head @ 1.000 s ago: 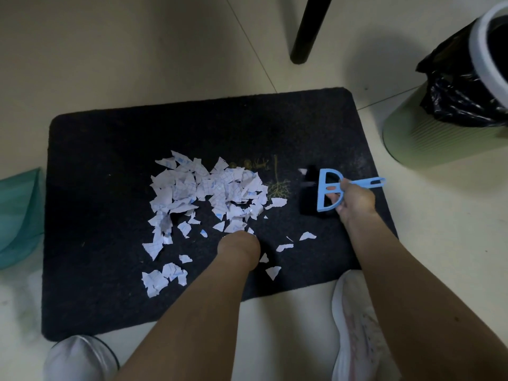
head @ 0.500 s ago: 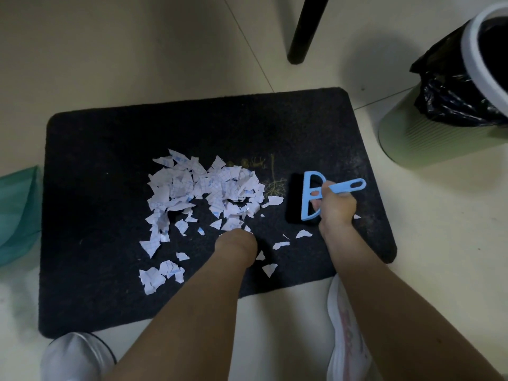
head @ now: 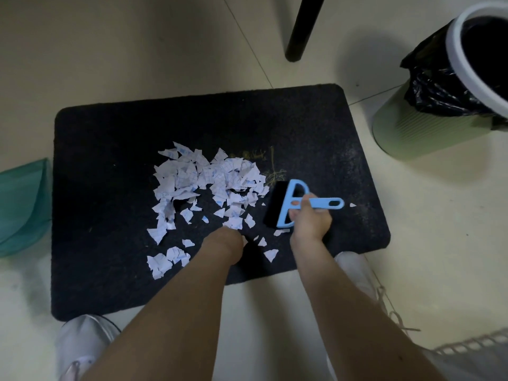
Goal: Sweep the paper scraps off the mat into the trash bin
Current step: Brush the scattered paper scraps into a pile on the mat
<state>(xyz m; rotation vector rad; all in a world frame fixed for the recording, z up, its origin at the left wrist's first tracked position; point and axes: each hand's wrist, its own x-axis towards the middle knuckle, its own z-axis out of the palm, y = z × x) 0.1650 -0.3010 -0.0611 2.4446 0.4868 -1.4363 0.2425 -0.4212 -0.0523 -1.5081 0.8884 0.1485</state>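
**Brush at the Right Edge of the Scrap Pile**

Nearest to you, two white shoes frame the view: the left shoe (head: 82, 345) at the mat's near-left corner and the right shoe (head: 354, 270) at its near edge. A white slatted object (head: 472, 345) shows at the lower right corner (its identity cannot be told).

Your two forearms reach forward over the near edge of the black mat (head: 110, 270). Your left hand (head: 224, 244) rests down on the mat at the near side of the pile; its fingers are hidden under the wrist, so you cannot tell whether they are curled or straight. Your right hand (head: 310, 218) has its fingers wrapped around the handle of the blue brush (head: 291, 204). The brush's dark bristle block sits on the mat, just beside the right edge of the paper scraps (head: 209, 185).

The scraps lie in one loose heap at the middle of the mat, with stragglers toward the near-left and several small pieces between your hands. One tiny scrap (head: 352, 205) lies beyond the handle tip.

A teal dustpan (head: 22, 204) rests on the floor, just beside the mat's left edge.

Farther right, off the mat, stands the green trash bin (head: 412, 133) with a black liner. A dark furniture leg (head: 301, 26) stands beyond the mat's far edge.
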